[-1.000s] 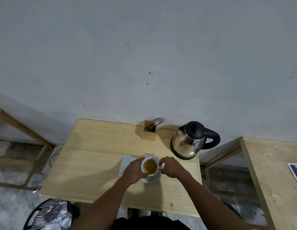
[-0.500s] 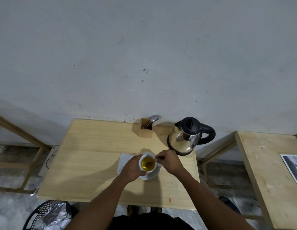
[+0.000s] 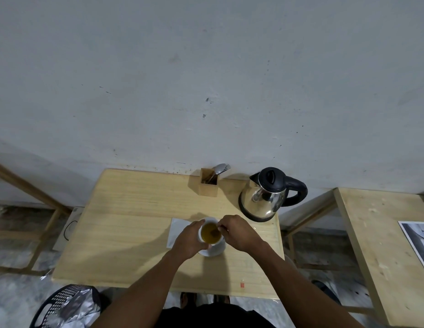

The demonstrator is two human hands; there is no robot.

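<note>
A white cup of yellow-brown tea stands on a white saucer on the wooden table. My left hand grips the cup's left side. Over the cup's right rim, my right hand pinches a small spoon whose end dips into the tea. Most of the spoon's handle is hidden in my fingers.
A steel kettle with a black lid and handle stands at the back right. A wooden holder with cutlery is by the wall. A white napkin lies left of the saucer. A second table is to the right, a black basket below left.
My right hand has shifted slightly around the cup's rim with the spoon in the tea. The view has tilted a little; the cup stays on the saucer.
</note>
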